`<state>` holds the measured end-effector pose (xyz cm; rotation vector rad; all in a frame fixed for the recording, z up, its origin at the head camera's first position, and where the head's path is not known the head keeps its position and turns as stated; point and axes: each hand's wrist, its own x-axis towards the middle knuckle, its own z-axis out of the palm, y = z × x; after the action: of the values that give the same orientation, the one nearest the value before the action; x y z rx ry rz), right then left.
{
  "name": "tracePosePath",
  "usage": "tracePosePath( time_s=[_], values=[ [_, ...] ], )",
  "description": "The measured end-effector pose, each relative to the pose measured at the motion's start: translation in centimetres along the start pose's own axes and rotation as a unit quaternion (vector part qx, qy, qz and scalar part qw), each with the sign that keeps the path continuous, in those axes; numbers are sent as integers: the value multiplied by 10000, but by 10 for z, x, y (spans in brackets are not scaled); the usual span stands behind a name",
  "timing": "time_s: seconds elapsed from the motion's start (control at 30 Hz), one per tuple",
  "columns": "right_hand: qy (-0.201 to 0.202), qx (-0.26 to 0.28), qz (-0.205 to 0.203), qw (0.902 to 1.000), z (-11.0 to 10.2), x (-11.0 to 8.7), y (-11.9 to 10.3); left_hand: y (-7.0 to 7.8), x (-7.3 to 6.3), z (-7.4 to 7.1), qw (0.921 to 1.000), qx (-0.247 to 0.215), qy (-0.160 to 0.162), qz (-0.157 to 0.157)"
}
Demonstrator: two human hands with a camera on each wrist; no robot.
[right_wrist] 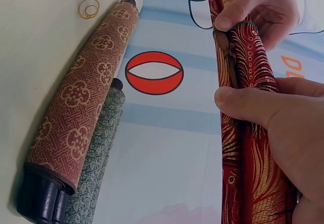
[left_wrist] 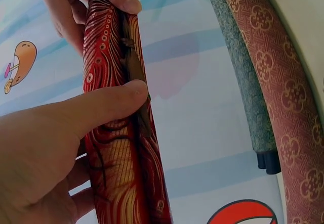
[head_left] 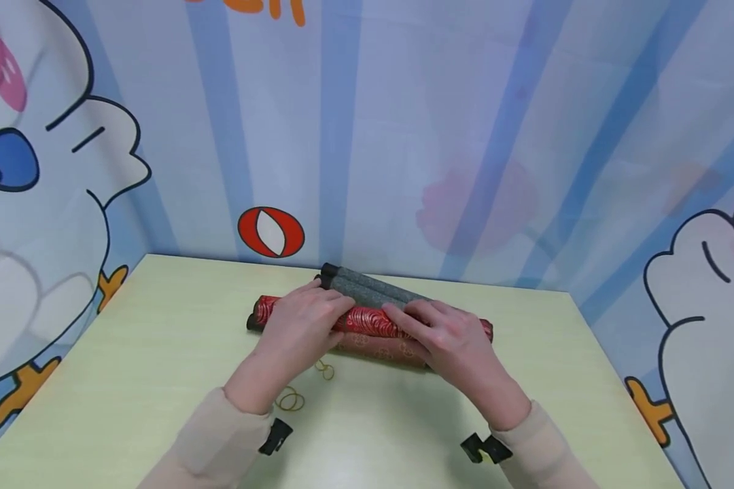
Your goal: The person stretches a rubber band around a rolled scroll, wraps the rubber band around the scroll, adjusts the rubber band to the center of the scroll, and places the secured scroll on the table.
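Observation:
A red brocade roll with gold swirls, seemingly a double-rolled scroll, lies crosswise between both hands. My left hand grips its left part, and my right hand holds it toward the right end. Both thumbs press along the groove between its two rolled halves in the wrist views. A dark brown tie runs down that groove, with a small knot. Near the left hand a thin green loop circles the roll. Fingers beneath the roll are partly hidden.
Toward me lies a reddish-brown flowered roll; a grey-green roll with black ends sits behind. Two thin yellow rings, one nearer and one farther, rest on the pale table. A printed curtain stands along the back edge.

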<state>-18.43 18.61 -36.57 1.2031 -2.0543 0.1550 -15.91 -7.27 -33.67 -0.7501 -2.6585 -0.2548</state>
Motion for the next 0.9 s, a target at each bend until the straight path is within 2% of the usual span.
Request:
tracePosePath(
  time_s=[0.1,0.4,0.67,0.9],
  values=[
    [-7,72,-9,10000,1,2,-2,2,-1,-1,10000,-37,-76,5],
    [96,133,63,9998,-7,-2,1,2,-6,-7,9994,235,122,232],
    [81,160,13,9998,-8,-4,3,1,-11,2,9976,79,610,324],
    [-149,50,78,9998,-8,-3,3,0,-10,1,9967,68,749,307]
  ],
)
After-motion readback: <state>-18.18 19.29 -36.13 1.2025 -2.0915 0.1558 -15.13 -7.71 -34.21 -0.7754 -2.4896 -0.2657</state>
